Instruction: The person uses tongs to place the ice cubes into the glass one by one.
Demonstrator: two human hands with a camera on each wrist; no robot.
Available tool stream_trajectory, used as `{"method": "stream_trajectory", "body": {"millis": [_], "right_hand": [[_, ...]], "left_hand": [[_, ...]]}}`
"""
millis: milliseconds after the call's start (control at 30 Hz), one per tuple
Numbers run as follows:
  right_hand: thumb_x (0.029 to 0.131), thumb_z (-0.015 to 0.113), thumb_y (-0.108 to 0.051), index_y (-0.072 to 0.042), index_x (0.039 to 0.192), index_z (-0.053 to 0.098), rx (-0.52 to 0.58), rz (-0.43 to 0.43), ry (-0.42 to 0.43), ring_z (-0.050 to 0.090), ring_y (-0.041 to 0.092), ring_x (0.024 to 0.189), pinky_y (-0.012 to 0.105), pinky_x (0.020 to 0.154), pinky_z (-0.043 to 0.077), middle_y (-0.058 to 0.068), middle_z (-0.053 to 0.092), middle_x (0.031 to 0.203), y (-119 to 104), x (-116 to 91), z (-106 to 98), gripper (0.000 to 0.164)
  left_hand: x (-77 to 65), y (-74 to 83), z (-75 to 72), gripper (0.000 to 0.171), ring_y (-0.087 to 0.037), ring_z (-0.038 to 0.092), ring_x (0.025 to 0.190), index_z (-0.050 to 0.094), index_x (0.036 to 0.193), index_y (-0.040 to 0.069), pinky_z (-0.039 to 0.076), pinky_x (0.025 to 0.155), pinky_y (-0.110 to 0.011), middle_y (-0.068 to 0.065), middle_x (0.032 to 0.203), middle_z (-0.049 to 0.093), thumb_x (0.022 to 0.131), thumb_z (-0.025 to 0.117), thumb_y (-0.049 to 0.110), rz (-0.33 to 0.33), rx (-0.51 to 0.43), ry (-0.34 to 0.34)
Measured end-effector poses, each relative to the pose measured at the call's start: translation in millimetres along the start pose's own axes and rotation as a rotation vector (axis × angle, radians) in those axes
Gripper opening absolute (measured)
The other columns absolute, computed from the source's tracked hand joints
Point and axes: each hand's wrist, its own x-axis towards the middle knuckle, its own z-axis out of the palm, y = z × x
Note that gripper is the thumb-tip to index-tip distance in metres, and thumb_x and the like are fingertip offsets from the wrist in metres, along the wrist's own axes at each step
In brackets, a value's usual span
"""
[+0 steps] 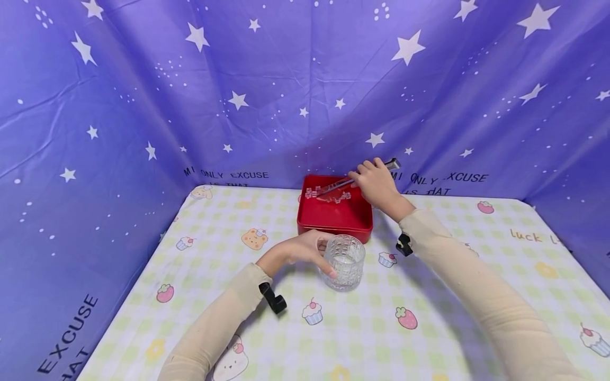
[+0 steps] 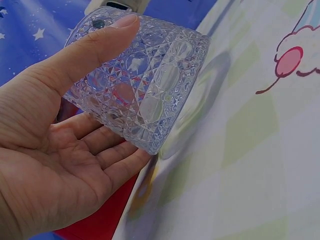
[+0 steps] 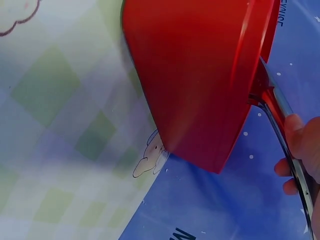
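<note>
Tongs (image 1: 337, 184) slant down and leftward from my right hand (image 1: 376, 185) into a red box (image 1: 335, 230), their long axis running across its back. The tips reach the small clear cubes (image 1: 312, 193) at the back left; I cannot tell whether they pinch one. From those cubes, a clear glass (image 1: 345, 267) lies toward me and slightly right, upright, just in front of the box. My hands are apart: the right grips the tongs, the left (image 1: 305, 248) holds the glass from its left side, thumb nearest me.

Two long, plain beige sleeves (image 1: 216, 321), lightly creased — each with a black band (image 1: 272, 298)
</note>
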Motion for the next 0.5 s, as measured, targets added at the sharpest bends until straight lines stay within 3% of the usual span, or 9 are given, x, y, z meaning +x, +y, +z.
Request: {"method": "stream_trajectory", "body": {"millis": [500], "right_hand": [[0.090,0.074,-0.017,-0.006,0.096,0.078,0.035,-0.013,0.002,0.061,0.035,0.083,0.043,0.077,0.041,0.015,0.072,0.084,-6.7,-6.3,-1.7,0.013]], "left_hand": [[0.2,-2.4,-1.8,0.072,-0.021,0.064,0.124,0.060,0.139,0.003,0.051,0.108,-0.028,-0.017,0.134,0.067,0.072,0.083,-0.010,0.004,-0.042,-0.026]]}}
